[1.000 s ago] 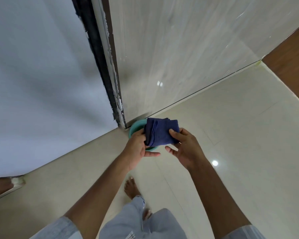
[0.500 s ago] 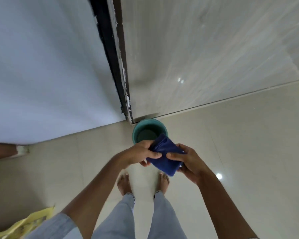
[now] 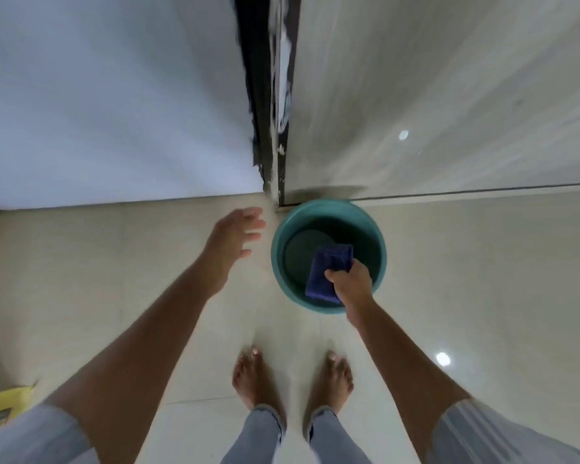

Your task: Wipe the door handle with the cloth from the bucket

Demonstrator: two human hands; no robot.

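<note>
A teal bucket (image 3: 278,262) stands on the tiled floor at the foot of the door frame. My right hand (image 3: 352,284) is shut on a folded dark blue cloth (image 3: 327,266) and holds it over the bucket's mouth, the cloth hanging inside the rim. My left hand (image 3: 236,237) hovers to the left of the bucket, fingers spread and holding nothing. No door handle is in view.
A dark door frame edge (image 3: 263,95) rises between a white wall (image 3: 108,95) and a pale glossy door panel (image 3: 432,95). My bare feet (image 3: 292,380) stand just behind the bucket. A yellow object (image 3: 4,403) lies at the lower left.
My left hand has let go of the cloth and moved off to the left. My right hand has brought the cloth down into the bucket's mouth. The view has tilted down.
</note>
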